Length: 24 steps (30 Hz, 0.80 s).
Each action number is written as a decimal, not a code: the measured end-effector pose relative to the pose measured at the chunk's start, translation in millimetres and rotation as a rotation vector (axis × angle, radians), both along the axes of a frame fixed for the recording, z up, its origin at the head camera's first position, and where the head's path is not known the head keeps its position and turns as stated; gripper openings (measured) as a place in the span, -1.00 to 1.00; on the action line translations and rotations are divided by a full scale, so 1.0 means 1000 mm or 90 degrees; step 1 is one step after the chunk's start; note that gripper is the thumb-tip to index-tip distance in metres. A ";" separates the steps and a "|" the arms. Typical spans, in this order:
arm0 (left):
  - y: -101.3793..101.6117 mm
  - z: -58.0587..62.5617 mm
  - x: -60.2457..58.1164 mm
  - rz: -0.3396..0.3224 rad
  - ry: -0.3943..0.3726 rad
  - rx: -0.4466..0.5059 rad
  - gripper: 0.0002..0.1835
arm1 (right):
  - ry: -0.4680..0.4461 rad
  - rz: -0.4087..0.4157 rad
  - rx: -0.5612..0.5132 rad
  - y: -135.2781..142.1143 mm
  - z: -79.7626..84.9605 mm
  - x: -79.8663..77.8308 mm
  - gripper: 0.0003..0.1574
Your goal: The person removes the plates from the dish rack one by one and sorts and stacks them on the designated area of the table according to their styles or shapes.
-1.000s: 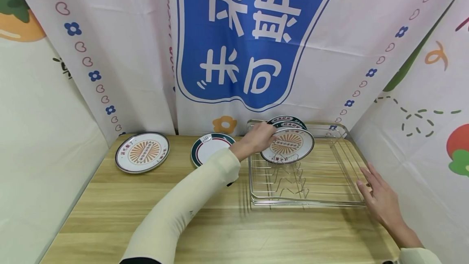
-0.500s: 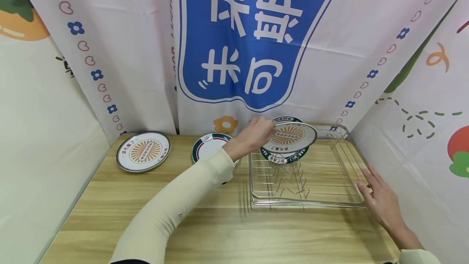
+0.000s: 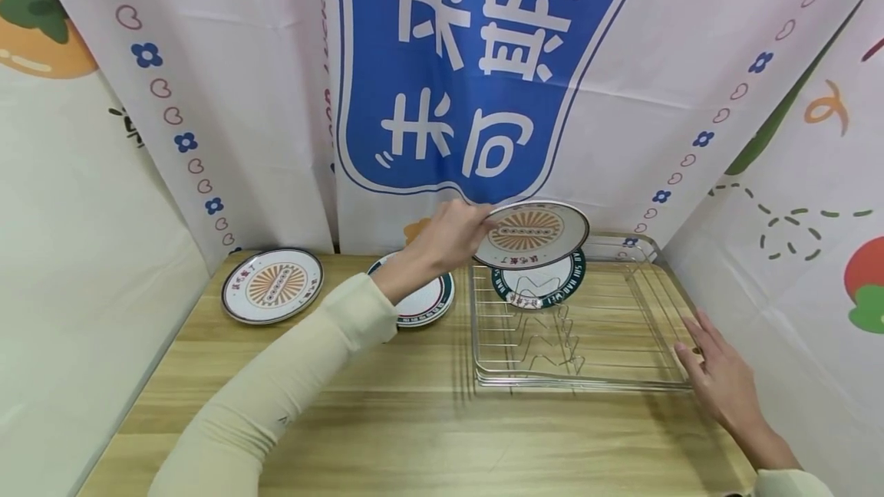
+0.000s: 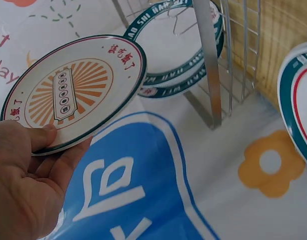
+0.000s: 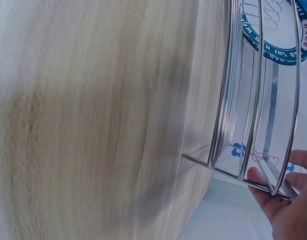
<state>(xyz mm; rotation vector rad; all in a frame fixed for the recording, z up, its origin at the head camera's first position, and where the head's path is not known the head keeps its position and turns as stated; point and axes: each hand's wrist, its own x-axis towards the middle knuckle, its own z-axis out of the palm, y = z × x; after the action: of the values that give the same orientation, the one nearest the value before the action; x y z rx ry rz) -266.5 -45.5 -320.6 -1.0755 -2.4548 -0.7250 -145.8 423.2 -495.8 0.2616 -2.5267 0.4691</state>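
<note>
In the head view my left hand point(image 3: 450, 236) pinches the left edge of a white plate point(image 3: 539, 235) with an orange sunburst, raised and tilted over the back of the wire dish rack point(image 3: 580, 383). The left wrist view shows my thumb on the face of this plate point(image 4: 83, 95) and fingers beneath it. Behind it, green-rimmed plates point(image 4: 168, 42) lean in the rack. My right hand point(image 3: 720, 370) holds the rack's right front corner; in the right wrist view the thumb and fingers lie on either side of the rack's metal bars point(image 5: 253, 135).
A green-rimmed plate point(image 3: 424, 305) lies left of the rack, partly behind my left forearm. Farther left lies another sunburst plate point(image 3: 272, 287). All stand on a wooden table point(image 3: 483, 443), with printed cloth point(image 3: 387, 209) hanging behind.
My left hand has lifted the sunburst plate up out of the rack and drawn it slightly left, uncovering the green-rimmed plates behind. My right hand stays at the rack's corner.
</note>
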 end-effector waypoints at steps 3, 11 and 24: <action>-0.017 0.006 0.003 0.000 -0.001 0.032 -0.84 | 0.004 0.002 0.001 0.000 -0.001 -0.001 -0.41; -0.084 0.017 0.013 0.069 0.000 0.067 -0.84 | 0.003 0.004 -0.002 -0.002 -0.002 0.000 -0.42; -0.202 -0.009 0.018 0.284 -0.124 0.040 -0.71 | -0.011 0.000 -0.005 -0.002 0.003 0.000 -0.40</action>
<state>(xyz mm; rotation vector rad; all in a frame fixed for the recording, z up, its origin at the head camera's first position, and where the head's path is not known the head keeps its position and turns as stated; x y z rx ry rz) -248.9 -247.2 -329.9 -0.4202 -2.6753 -0.7794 -145.8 421.4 -493.0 0.2556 -2.5409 0.4834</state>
